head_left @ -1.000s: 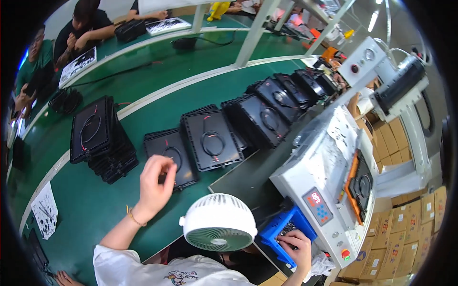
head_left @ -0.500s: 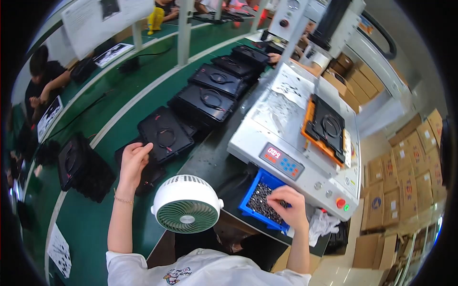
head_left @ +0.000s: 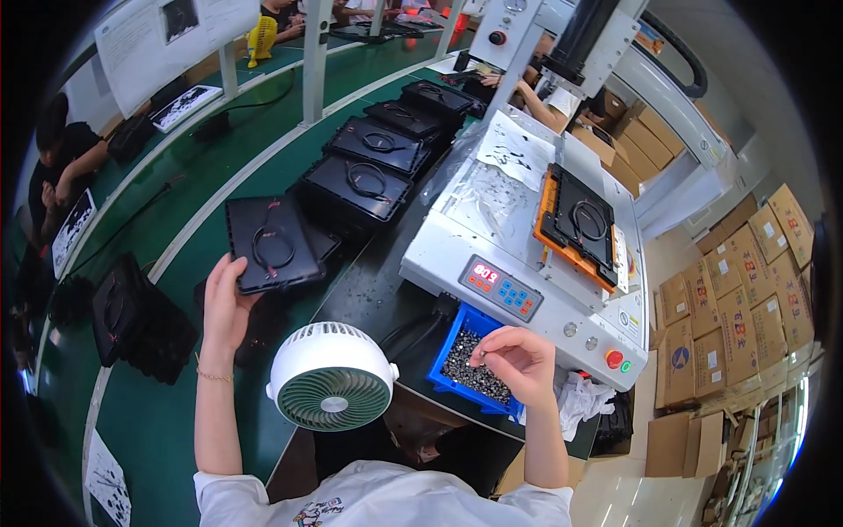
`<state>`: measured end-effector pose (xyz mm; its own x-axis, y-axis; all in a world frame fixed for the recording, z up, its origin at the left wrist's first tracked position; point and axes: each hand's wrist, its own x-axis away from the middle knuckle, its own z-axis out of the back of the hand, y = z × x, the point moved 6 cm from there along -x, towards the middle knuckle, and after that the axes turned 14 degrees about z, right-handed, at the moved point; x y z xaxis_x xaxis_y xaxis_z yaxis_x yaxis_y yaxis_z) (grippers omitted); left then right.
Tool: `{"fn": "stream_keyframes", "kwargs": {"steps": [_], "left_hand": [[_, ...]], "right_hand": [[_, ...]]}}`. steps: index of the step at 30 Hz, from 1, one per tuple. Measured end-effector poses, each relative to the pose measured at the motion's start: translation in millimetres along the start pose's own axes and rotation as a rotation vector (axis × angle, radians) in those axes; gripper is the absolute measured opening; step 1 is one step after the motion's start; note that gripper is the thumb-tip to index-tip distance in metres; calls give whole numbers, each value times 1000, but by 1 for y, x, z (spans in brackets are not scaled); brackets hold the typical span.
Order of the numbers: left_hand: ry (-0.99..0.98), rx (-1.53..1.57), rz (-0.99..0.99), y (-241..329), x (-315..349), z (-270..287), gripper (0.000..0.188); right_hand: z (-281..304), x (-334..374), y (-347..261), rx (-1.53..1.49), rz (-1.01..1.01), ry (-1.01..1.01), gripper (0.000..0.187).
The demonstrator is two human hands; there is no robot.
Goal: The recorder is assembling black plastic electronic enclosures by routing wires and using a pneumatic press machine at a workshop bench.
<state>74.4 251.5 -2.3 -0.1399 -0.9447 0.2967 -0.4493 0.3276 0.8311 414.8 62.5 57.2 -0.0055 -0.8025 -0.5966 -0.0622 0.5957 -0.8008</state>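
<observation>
My left hand (head_left: 230, 307) grips the near left edge of a flat black plastic case (head_left: 303, 263), thumb on top. A looped dark cable with reddish ends lies on this case, which sits slightly tilted over other black cases. My right hand (head_left: 520, 362) is closed in a pinch above a blue bin (head_left: 446, 379) of small metallic parts (head_left: 474, 373). What the fingertips hold, if anything, is too small to make out.
A white fan (head_left: 332, 378) stands between my arms. Beyond the bin is a white press machine (head_left: 439, 255), with another black case (head_left: 584, 220) in its orange fixture. Black case stacks (head_left: 364, 180) line the green bench (head_left: 228, 233). Cartons (head_left: 738, 299) stand right; other people work farther off.
My left hand has gone from touching the case's corner to gripping its edge, and the case has shifted slightly left. My right hand has risen a little from the metallic parts, still pinched.
</observation>
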Motion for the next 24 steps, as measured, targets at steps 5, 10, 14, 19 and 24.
{"fn": "stream_keyframes", "kwargs": {"steps": [5,10,14,19,24], "left_hand": [[-262,-22,-20,6,28,-29,52],[-237,39,-210,19,46,-37,59],[-159,3,-241,21,55,-37,61],[-138,-10,-298,24,62,-35,64],[-129,-9,-328,26,63,-32,62]], "right_hand": [[-39,-41,-15,239,85,-306,19],[-103,-90,-20,590,313,-457,16],[-149,-113,-4,662,553,-603,20],[-175,-116,19,662,588,-675,16],[-178,-116,24,720,558,-717,17]]}}
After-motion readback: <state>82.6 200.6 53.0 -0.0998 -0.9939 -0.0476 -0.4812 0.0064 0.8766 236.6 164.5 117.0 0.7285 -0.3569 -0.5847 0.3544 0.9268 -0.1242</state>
